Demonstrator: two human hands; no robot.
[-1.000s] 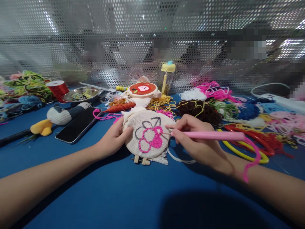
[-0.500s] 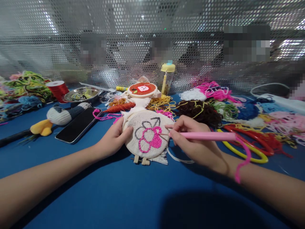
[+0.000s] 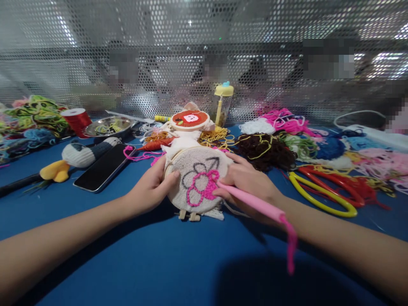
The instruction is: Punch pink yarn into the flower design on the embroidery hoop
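Note:
My left hand [image 3: 159, 182] grips the left edge of a round embroidery hoop [image 3: 185, 191], thumb on the cloth and fingers behind it. White cloth in the hoop carries a drawn grape-like outline, partly filled with pink yarn loops [image 3: 210, 187]. My right hand [image 3: 247, 180] is closed around a pink punch needle [image 3: 255, 200], its tip end at the right of the pink stitches and its needle hidden. Pink yarn [image 3: 290, 246] hangs from the handle's back end. Wooden screw blocks [image 3: 188, 216] stick out at the hoop's lower edge.
Behind stand a second hoop with red stitching [image 3: 191, 120] and a yellow-lidded bottle [image 3: 223, 102]. A phone [image 3: 103, 168], a metal dish [image 3: 110, 126] and a red spool [image 3: 76, 121] lie left. Yarn heaps [image 3: 267, 148] and yellow [image 3: 321, 195] and red rings lie right.
My right hand has moved in against the cloth with the punch needle, whose back end has swung down and left. The hanging yarn swung with it. My left hand stays on the hoop.

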